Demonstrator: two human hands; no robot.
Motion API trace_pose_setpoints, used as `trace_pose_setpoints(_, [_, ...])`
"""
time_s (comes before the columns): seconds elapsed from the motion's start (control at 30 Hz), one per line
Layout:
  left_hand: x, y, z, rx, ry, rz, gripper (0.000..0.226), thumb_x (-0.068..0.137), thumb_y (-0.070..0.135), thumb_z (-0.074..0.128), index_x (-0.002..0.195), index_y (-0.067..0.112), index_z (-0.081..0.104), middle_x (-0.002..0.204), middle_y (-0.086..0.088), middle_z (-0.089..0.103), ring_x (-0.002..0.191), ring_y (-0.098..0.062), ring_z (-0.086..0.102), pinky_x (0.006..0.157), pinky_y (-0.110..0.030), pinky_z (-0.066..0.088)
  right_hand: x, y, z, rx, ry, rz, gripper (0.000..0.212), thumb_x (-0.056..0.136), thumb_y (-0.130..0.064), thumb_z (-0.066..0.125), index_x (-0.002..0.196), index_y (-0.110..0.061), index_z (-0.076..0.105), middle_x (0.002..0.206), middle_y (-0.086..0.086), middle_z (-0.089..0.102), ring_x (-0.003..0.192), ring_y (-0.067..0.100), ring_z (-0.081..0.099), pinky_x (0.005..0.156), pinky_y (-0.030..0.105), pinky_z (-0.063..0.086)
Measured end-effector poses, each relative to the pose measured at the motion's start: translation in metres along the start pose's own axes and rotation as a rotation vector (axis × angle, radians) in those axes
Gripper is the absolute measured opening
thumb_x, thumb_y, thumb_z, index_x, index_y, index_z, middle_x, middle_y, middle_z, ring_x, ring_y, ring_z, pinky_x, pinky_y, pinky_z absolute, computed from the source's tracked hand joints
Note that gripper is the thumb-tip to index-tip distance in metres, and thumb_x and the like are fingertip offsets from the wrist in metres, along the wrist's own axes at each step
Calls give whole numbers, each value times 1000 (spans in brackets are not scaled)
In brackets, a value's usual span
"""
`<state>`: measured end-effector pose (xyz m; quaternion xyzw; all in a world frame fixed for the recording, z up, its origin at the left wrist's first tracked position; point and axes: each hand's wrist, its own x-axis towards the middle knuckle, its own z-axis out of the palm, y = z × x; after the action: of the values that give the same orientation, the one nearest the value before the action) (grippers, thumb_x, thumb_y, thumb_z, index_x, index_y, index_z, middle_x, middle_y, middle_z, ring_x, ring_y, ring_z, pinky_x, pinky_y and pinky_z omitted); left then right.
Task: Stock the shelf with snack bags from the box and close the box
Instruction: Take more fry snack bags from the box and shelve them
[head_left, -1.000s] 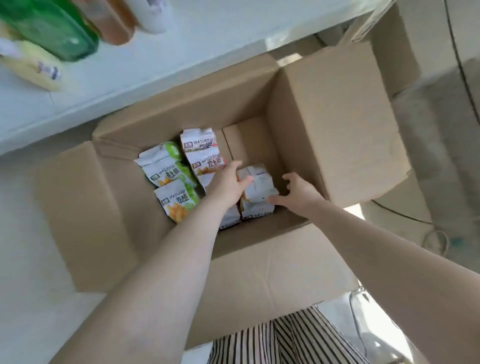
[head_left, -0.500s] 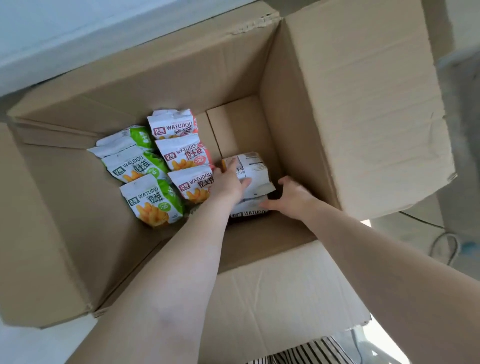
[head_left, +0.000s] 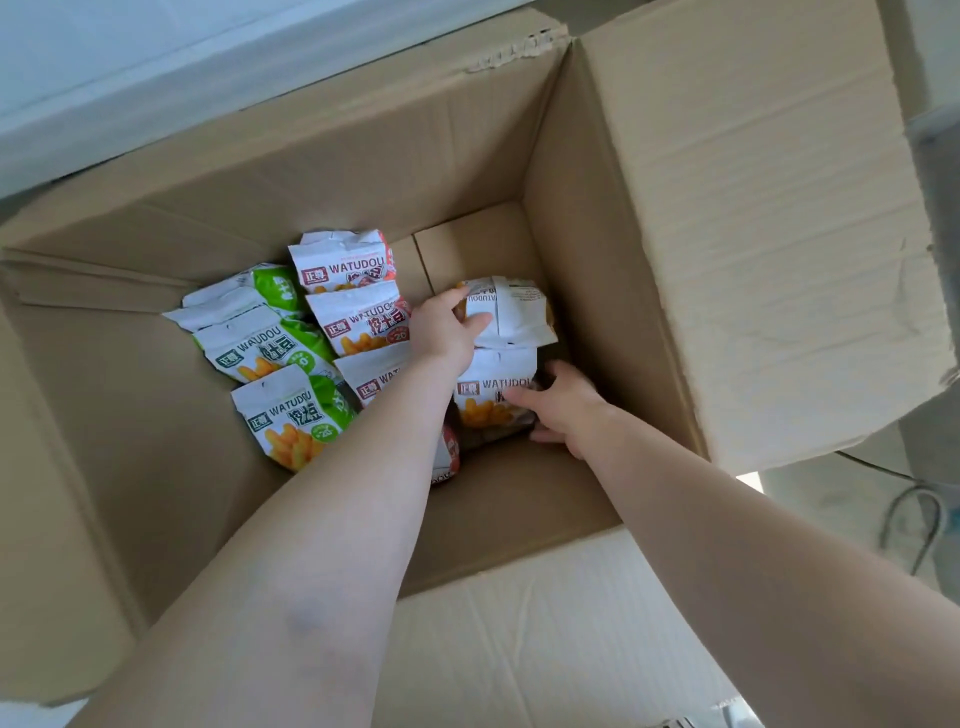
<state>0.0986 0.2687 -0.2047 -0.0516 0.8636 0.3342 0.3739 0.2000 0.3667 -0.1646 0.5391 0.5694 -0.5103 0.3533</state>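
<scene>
An open cardboard box (head_left: 597, 291) holds several white WATUDOU snack bags. Green-trimmed bags (head_left: 270, 348) lie at the left and red-trimmed bags (head_left: 358, 317) in the middle. My left hand (head_left: 447, 332) reaches deep into the box and grips a bag turned back-side up (head_left: 514, 312). My right hand (head_left: 566, 410) is on the right side of a front-facing bag (head_left: 493, 395) just below it, fingers wrapped on its edge. My left forearm covers parts of the red bags.
The box's flaps stand open: a tall one at the right (head_left: 753, 208), one at the left (head_left: 47, 519), one toward me (head_left: 545, 649). A white shelf edge (head_left: 156, 93) runs behind the box. A cable (head_left: 919, 519) lies on the floor at right.
The view has moved closer and down into the box. My left hand has lifted the back-side-up bag a little, baring the front-facing bag under it. My right hand stays beside that stack.
</scene>
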Motion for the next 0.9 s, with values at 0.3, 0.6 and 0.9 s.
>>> trace_pose_setpoints(0.3, [25, 6, -17, -270, 77, -156, 40, 83, 18, 72, 122, 11, 62, 118, -9, 64, 101, -26, 65, 92, -40, 53, 22, -6, 13, -91, 48, -150, 71, 84, -22, 77, 145, -15, 41, 136, 3, 56, 91, 15, 61, 62, 20, 53])
trace_pose_setpoints(0.6, [47, 14, -31, -378, 39, -120, 38, 82, 7, 73, 119, 9, 62, 107, -5, 64, 72, -14, 67, 83, -33, 58, 50, -17, 26, -280, 56, -196, 71, 78, -20, 82, 133, -9, 39, 132, 8, 55, 125, 26, 53, 87, 33, 47])
trace_pose_setpoints(0.9, [20, 33, -47, -431, 65, -104, 38, 82, 6, 72, 119, 7, 62, 116, -8, 61, 77, -14, 66, 71, -28, 58, 22, -12, 4, -259, 56, -165, 59, 76, -24, 84, 126, -14, 55, 125, 6, 64, 115, 26, 63, 96, 47, 53])
